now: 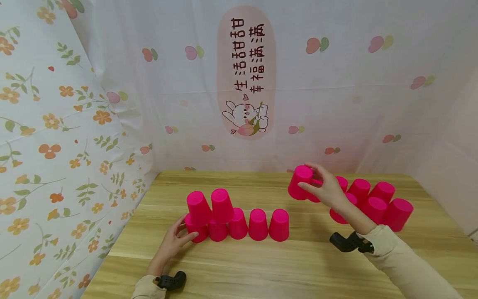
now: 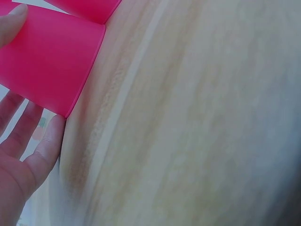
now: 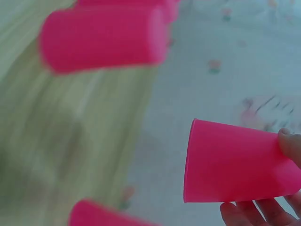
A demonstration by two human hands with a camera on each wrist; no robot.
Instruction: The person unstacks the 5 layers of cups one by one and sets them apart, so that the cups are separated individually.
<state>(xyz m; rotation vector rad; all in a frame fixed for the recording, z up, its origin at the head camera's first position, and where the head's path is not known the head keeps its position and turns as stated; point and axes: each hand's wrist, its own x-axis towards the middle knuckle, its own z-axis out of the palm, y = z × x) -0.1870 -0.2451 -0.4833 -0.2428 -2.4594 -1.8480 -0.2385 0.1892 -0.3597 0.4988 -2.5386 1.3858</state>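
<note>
While our left grip (image 1: 175,237) holds the leftmost pink cup (image 1: 198,229) of a row (image 1: 258,225), our right grip (image 1: 325,187) holds a lifted cup (image 1: 299,182); two upper cups (image 1: 222,206) top the row.

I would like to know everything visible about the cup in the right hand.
The cup is bright pink, smooth and plastic-looking, tapering from a wide rim to a narrower, flat closed end. Turned upside down, it is held above the table, left of the grouped cups. The right hand grips it near the closed end, thumb and fingers on opposite sides. Its inside is hidden.
</note>
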